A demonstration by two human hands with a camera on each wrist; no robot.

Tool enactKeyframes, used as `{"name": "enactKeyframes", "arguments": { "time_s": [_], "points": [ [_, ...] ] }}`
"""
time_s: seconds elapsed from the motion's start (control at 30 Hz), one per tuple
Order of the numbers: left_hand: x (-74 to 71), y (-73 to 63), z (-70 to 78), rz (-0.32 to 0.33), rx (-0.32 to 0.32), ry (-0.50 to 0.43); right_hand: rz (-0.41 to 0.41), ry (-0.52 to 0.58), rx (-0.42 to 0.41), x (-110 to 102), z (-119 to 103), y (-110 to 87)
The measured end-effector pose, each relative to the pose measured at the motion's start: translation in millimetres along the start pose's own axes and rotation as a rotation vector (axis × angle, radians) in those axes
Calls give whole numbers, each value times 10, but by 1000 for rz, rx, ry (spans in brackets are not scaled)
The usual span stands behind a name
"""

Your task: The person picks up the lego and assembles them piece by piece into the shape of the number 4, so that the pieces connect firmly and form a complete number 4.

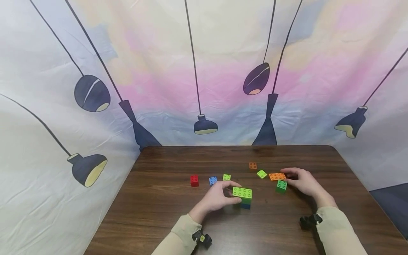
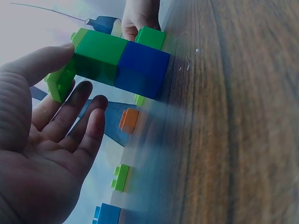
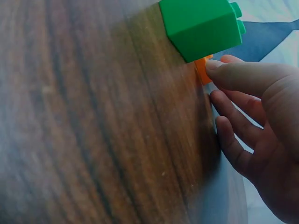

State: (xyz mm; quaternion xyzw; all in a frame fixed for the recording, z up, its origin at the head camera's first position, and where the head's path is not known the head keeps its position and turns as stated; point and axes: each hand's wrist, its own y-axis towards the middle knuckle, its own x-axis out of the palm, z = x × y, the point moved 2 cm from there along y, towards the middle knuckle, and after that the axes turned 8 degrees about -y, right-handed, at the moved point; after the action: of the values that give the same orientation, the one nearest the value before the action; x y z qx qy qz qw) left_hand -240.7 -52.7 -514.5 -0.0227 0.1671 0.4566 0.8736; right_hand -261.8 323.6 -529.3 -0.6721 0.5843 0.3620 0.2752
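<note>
One stack [image 1: 242,193] is pinched by the left hand [image 1: 218,196]; rightward on the worktop [image 1: 149,212], the orange brick [image 1: 276,176], long axis sideways, is pinched at its right end by the right hand [image 1: 304,182].

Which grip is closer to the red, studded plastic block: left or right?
Left. The left grip is right of the red block and nearer the person, holding a lime-green rectangular plastic block; the right grip is much farther right, at an orange rectangular plastic block.

A gap separates lime-topped stack [image 1: 242,193] from green block [image 1: 281,186] | Green block bars direct route from right hand [image 1: 302,181] to stack
</note>
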Motion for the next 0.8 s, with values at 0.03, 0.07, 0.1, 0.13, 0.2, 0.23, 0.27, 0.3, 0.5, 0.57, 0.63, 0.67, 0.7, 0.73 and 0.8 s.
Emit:
{"name": "enactKeyframes", "arguments": {
  "time_s": [0.03,0.07,0.1,0.13,0.2,0.23,0.27,0.3,0.5,0.57,0.63,0.67,0.7,0.73,0.8],
  "points": [
    [-2,0,-2,-2,2,0,3,-7,-2,4,0,2],
    [-4,1,-6,-4,5,-3,6,-12,-5,8,0,5],
    [-5,1,-8,-6,8,-3,9,-17,-6,10,-1,8],
    [-5,1,-8,-7,10,-2,13,-22,-8,12,-2,11],
    [-6,2,-10,-10,16,2,17,-31,-15,14,-7,14],
    [-6,3,-13,-12,17,10,19,-35,-17,15,-10,15],
    [-7,3,-12,-15,19,16,21,-38,-17,17,-11,15],
    [-9,4,-14,-19,21,27,23,-43,-18,17,-13,13],
    [-36,6,-28,-47,49,37,27,-69,-21,20,-13,5],
    [-42,9,-32,-52,57,23,31,-72,-19,14,-13,1],
    [-44,12,-35,-50,60,9,35,-76,-15,2,-10,-4],
    [-43,12,-37,-48,59,4,38,-77,-11,-3,-6,-7],
    [-43,13,-42,-47,61,3,42,-77,-3,-8,-2,-10],
    [-40,15,-45,-44,62,0,47,-79,3,-16,-1,-16],
    [-32,17,-47,-37,58,-7,63,-77,18,-32,-5,-29]
  ]
}}
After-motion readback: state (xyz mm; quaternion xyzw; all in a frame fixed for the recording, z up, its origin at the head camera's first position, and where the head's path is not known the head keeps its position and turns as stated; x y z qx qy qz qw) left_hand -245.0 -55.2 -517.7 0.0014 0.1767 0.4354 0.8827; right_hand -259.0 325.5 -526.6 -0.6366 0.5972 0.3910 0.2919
